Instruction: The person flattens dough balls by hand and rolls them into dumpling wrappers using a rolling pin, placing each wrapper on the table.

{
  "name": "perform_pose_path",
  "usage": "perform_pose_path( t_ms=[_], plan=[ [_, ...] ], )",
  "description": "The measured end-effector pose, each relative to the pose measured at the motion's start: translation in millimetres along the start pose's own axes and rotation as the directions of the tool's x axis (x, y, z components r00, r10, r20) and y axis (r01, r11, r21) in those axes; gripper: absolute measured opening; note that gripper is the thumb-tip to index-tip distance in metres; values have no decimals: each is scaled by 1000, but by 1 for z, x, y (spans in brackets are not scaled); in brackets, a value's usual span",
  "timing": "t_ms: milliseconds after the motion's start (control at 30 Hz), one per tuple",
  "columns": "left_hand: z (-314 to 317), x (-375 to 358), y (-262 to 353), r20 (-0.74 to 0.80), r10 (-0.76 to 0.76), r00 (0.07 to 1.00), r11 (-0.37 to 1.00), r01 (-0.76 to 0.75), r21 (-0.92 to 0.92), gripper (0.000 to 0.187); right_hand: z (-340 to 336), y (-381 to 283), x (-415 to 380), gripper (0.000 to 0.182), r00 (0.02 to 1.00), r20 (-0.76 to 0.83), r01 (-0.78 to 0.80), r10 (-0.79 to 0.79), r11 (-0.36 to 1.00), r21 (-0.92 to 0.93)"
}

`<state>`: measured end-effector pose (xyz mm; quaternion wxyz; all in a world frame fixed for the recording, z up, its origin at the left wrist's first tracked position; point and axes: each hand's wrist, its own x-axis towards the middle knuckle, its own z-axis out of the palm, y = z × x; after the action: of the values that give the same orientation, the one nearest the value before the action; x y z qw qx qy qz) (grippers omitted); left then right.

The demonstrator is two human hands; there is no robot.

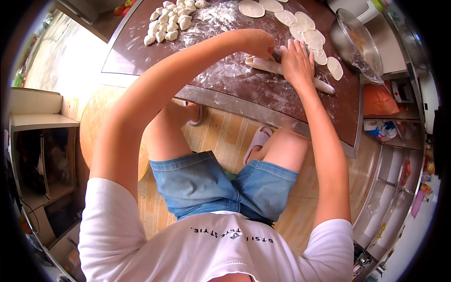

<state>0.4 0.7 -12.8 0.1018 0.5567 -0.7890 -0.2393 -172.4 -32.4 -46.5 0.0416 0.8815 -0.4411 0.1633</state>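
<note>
A pale, flour-dusted rolling pin (324, 86) lies slantwise on the brown tabletop. My right hand (298, 63) rests across its middle, palm down, with the fingers stretched out beyond it. Close by on the left, my left hand (259, 43) is bent downward just above the pin's far-left end, its fingers curled together. Whatever they pinch is hidden behind the hand. Thin round dough wrappers (314, 39) lie overlapping beyond my right hand, and one single wrapper (335, 68) sits to its right. A cluster of small dough pieces (163, 27) stands at the table's far left.
Loose flour (218, 19) covers much of the brown table (136, 51). At its right edge stands a metal bowl (345, 40) with clear plastic over it. A round wooden stool or tabletop (101, 113) is under my left arm. Shelves (394, 127) line the right side.
</note>
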Motion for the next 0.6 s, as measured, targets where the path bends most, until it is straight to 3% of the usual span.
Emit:
perform_pose_path(
  t_ms=[33,233,433,600],
  plan=[
    [0,2,-2,48,-11,999,1000,12,-20,17,-3,-2,-4,48,1000,1,5,-5,1000,8],
    [4,-5,-4,-22,116,993,993,-116,-33,16,-21,-14,-59,45,996,-55,72,-68,994,78],
    [-6,-15,2,73,-36,997,967,53,-249,14,-48,-21,-100,48,992,22,123,-126,987,106],
    [-2,-16,-1,15,3,1000,936,3,-351,19,-53,-21,-105,47,991,46,116,-125,980,164]
  ],
)
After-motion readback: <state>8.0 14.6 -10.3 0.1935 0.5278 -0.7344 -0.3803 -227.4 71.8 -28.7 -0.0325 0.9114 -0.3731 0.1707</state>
